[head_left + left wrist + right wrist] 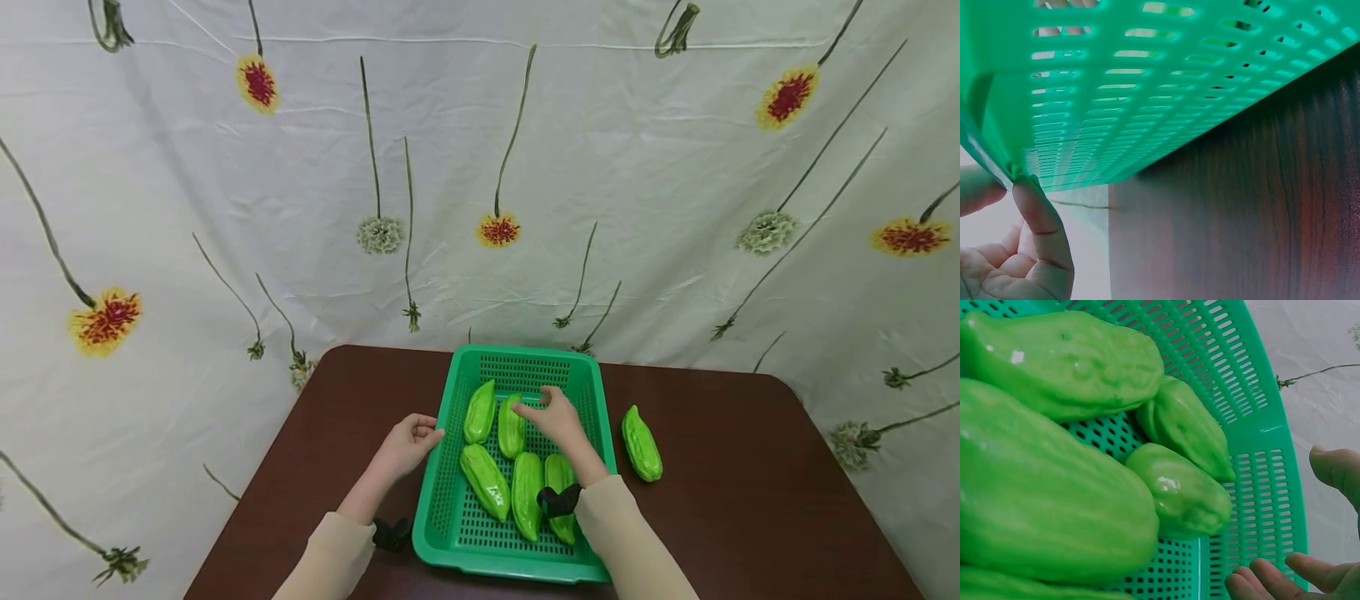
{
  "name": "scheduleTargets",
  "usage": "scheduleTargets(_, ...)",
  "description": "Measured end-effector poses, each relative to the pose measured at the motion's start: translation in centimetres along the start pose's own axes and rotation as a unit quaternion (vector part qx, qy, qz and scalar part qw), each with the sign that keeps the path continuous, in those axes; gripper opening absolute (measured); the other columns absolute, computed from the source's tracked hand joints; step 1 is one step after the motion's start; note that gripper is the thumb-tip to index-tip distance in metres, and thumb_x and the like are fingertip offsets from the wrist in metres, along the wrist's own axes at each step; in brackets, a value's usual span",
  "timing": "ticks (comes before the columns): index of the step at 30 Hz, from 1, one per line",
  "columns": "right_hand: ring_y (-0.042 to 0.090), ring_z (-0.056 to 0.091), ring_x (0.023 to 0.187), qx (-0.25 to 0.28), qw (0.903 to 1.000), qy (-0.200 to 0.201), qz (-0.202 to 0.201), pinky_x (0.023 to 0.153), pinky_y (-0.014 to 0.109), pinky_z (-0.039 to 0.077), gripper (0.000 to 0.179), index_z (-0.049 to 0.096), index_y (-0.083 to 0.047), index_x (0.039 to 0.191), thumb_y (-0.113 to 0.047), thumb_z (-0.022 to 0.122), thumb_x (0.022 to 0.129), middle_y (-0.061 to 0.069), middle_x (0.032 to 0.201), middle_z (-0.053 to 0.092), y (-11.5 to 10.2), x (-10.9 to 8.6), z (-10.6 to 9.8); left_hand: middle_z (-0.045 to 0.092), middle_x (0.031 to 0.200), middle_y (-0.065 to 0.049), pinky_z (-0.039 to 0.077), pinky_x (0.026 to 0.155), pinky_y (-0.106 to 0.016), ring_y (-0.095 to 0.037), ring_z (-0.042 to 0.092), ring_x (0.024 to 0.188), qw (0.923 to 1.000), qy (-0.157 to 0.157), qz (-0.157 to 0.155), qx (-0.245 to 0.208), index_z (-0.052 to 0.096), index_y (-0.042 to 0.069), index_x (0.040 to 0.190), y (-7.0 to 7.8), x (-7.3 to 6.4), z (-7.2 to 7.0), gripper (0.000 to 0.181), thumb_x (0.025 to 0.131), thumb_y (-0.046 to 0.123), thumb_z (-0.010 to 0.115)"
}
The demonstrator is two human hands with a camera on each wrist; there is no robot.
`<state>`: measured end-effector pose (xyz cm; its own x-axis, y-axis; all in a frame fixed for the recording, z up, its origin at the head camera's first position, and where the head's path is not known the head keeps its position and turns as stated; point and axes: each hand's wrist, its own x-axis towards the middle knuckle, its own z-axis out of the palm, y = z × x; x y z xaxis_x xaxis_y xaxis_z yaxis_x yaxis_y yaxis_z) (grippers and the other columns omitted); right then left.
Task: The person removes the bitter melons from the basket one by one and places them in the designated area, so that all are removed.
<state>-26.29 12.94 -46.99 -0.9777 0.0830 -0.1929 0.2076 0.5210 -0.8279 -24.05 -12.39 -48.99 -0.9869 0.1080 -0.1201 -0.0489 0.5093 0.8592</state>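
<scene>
Your five green gourds (pixel 528 497) lie in the green plastic basket (pixel 517 568), two toward its far end and three toward its near end. Skins are glossy, with lengthwise ribs and lumpy patches; bodies are elongated, several tapering to a point. The basket is rectangular with rounded corners, a smooth lipped rim and slotted walls and floor. A sixth gourd (pixel 641 444) of the same type lies outside it, on the right.

Your left hand (pixel 408 442) pinches the basket's left rim between thumb and forefinger. Your right hand (pixel 558 421) is over the far half of the basket, thumb and fingers spread well apart, grasping nothing. The upper-middle gourd (pixel 511 437) is nearest to its thumb in the head view; the right wrist view shows a gap between fingers and gourds.

The table (pixel 720 508) is dark reddish-brown with streaked wood grain and rounded far corners. Behind it hangs a creased, whitish cloth (pixel 322 183) printed with long-stemmed flowers. Your sleeves (pixel 633 542) are cream, and a black band (pixel 558 502) shows at your right wrist.
</scene>
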Motion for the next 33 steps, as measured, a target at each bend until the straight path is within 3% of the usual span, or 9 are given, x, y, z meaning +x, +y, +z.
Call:
scheduleTargets(19, 0.045, 0.055, 0.120, -0.025, 0.9995, -0.009, 0.018, 0.092, 0.055, 0.050, 0.081, 0.035, 0.006, 0.147, -0.035, 0.074, 0.089, 0.030, 0.137, 0.051, 0.8, 0.5, 2.9, 0.062, 0.097, -0.015, 0.052, 0.069, -0.034, -0.018, 0.061, 0.081, 0.9999, 0.002, -0.004, -0.015, 0.057, -0.006, 0.121, -0.2, 0.0, 0.1, 0.031, 0.098, 0.015, 0.061)
scheduleTargets(33, 0.048, 0.049, 0.125, -0.045, 0.9985, -0.004, 0.030, 0.098, 0.057, 0.046, 0.085, 0.035, 0.011, 0.144, -0.033, 0.078, 0.085, 0.033, 0.141, 0.046, 1.4, 0.7, 4.2, 0.062, 0.096, -0.013, 0.051, 0.069, -0.032, -0.016, 0.060, 0.080, 0.9997, 0.005, -0.008, -0.023, 0.057, -0.005, 0.120, -0.3, 0.1, 0.2, 0.030, 0.098, 0.014, 0.062)
